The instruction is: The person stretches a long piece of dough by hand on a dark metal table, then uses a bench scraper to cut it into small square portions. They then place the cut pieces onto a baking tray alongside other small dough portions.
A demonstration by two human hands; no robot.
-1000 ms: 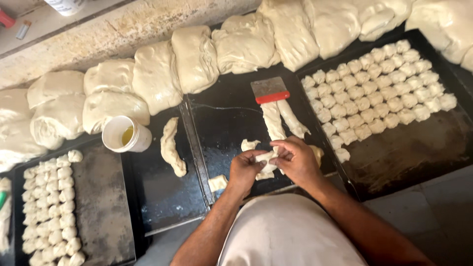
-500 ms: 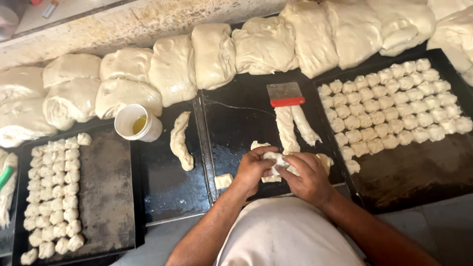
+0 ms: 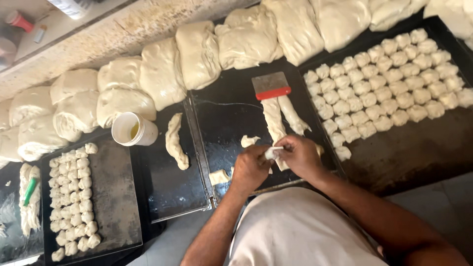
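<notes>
Two bare hands met low in the middle of the frame, over a dark oiled metal tray on the surface: the left hand and the right hand both pinched a small pale lump of soft dough between their fingertips, so each was closed on it. That lump sat at the near end of a long pale dough strip running up the tray to a flat metal scraper with a red handle band, with a second, shorter strip just beside it. A small torn bit of dough lay just left of the hands, and another scrap lay near the tray's lower left edge. To the right, a wide dark tray carried rows of small dough pieces across its upper half. Left of centre lay a twisted dough rope beside a white plastic cup holding yellowish liquid. At the lower left, another tray held more small dough pieces in columns. Large folded mounds of pale dough lined the upper part of the frame, against a worn stone ledge.
</notes>
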